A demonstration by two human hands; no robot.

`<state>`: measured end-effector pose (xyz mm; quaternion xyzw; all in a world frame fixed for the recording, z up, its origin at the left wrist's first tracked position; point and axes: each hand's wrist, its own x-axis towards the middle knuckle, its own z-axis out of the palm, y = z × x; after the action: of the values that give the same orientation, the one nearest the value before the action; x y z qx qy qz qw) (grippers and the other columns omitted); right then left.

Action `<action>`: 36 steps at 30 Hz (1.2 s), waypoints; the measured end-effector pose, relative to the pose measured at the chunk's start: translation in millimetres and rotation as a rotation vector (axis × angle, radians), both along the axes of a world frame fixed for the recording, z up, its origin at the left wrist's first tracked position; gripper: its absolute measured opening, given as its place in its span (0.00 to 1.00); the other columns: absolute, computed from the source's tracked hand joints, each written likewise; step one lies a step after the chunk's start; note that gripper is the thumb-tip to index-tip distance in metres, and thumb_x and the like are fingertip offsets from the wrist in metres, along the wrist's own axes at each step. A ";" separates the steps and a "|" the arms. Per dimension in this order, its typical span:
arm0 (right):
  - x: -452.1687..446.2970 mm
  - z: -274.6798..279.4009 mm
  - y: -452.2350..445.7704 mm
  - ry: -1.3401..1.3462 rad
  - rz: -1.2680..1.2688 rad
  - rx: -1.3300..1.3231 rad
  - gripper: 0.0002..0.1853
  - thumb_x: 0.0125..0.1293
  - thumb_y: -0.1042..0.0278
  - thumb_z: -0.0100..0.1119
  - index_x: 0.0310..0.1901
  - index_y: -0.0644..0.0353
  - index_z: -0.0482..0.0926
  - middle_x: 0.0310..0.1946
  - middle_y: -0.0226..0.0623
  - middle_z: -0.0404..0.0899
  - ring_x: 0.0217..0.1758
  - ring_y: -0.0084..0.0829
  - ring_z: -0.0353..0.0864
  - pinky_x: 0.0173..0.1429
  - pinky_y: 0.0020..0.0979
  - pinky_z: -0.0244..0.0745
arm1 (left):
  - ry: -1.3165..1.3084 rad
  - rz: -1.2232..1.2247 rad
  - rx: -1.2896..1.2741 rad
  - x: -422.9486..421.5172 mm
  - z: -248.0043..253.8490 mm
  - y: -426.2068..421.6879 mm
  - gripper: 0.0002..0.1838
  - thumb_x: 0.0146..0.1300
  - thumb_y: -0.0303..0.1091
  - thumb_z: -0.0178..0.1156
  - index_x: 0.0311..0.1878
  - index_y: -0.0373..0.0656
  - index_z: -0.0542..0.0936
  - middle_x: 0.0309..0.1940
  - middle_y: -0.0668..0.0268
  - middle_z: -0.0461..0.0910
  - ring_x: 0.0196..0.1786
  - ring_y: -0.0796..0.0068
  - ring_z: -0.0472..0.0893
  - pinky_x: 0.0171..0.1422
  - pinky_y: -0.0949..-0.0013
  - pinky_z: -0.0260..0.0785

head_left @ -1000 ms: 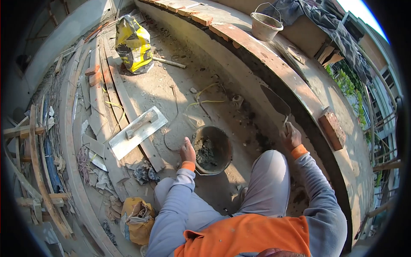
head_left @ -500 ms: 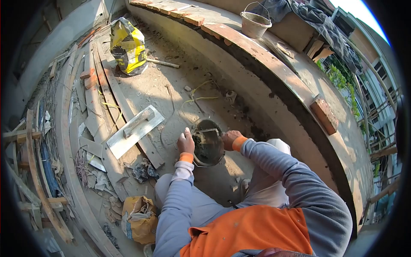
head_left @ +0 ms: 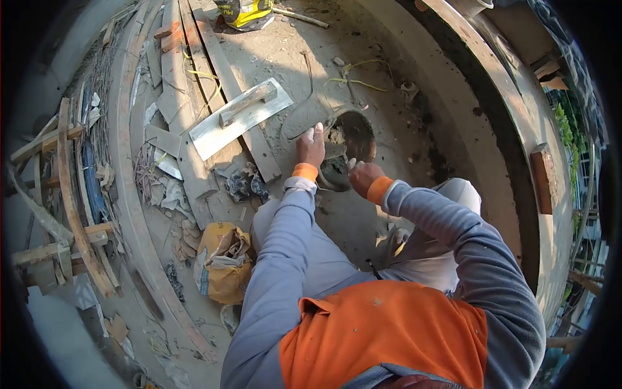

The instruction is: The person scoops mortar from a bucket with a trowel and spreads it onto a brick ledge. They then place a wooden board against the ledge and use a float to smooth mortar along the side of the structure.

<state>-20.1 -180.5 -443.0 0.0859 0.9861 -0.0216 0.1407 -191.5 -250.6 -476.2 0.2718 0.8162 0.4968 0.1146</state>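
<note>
In the head view, the right hand is gripping a trowel, its blade pointing leftward inside the bucket, between both hands; the left hand is staying by the near-left rim; whether its fingers are gripping, I can't tell.

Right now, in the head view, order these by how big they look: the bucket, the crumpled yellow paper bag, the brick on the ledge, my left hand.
Largest to smallest:
1. Bucket and crumpled yellow paper bag: too alike to rank
2. Brick
3. Left hand
</note>
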 end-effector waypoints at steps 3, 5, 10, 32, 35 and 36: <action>8.6 1.7 1.1 -0.050 0.031 -0.044 0.19 0.59 0.73 0.44 0.47 0.82 0.68 0.28 0.50 0.79 0.33 0.42 0.82 0.32 0.36 0.77 | 0.025 0.053 0.009 -5.1 2.3 -5.6 0.28 0.67 0.52 0.44 0.28 0.31 0.74 0.23 0.43 0.73 0.30 0.42 0.72 0.36 0.53 0.64; 13.0 8.6 8.6 -0.093 0.041 -0.022 0.17 0.58 0.73 0.45 0.45 0.77 0.72 0.29 0.48 0.80 0.34 0.42 0.82 0.32 0.37 0.77 | -0.032 0.060 -0.032 -11.5 0.7 -9.8 0.27 0.67 0.51 0.44 0.29 0.31 0.76 0.25 0.42 0.75 0.33 0.40 0.73 0.38 0.51 0.64; 6.0 22.4 40.9 -0.165 -0.191 -0.154 0.08 0.55 0.72 0.51 0.31 0.60 0.81 0.31 0.41 0.82 0.35 0.41 0.83 0.37 0.39 0.78 | 0.016 0.055 -0.034 -11.1 0.7 -6.5 0.28 0.67 0.51 0.44 0.29 0.32 0.76 0.25 0.42 0.74 0.32 0.41 0.74 0.37 0.54 0.65; 14.0 44.1 54.8 -0.311 -0.349 -0.202 0.14 0.53 0.67 0.50 0.38 0.60 0.81 0.38 0.47 0.81 0.46 0.43 0.80 0.49 0.40 0.75 | 0.134 -0.008 -0.032 15.1 5.8 8.4 0.22 0.64 0.46 0.48 0.25 0.36 0.76 0.25 0.44 0.76 0.32 0.39 0.75 0.36 0.47 0.66; 11.0 31.5 48.2 -0.555 -0.496 -0.489 0.17 0.55 0.65 0.51 0.42 0.65 0.80 0.40 0.51 0.80 0.44 0.43 0.82 0.49 0.39 0.76 | 0.074 -0.063 -0.029 19.1 9.9 7.5 0.23 0.65 0.47 0.47 0.26 0.35 0.76 0.26 0.44 0.76 0.32 0.39 0.75 0.36 0.48 0.66; 19.6 -4.4 40.8 -0.436 -0.441 -0.468 0.16 0.53 0.66 0.53 0.41 0.66 0.80 0.36 0.50 0.81 0.41 0.41 0.83 0.47 0.39 0.76 | 0.081 -0.075 -0.023 20.5 11.2 9.9 0.23 0.65 0.47 0.47 0.26 0.35 0.76 0.26 0.44 0.76 0.32 0.39 0.75 0.36 0.48 0.66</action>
<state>-0.6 -139.6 -447.4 0.2641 0.8594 -0.2568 0.3545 -171.0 -240.7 -464.9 0.3209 0.8151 0.4712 0.1033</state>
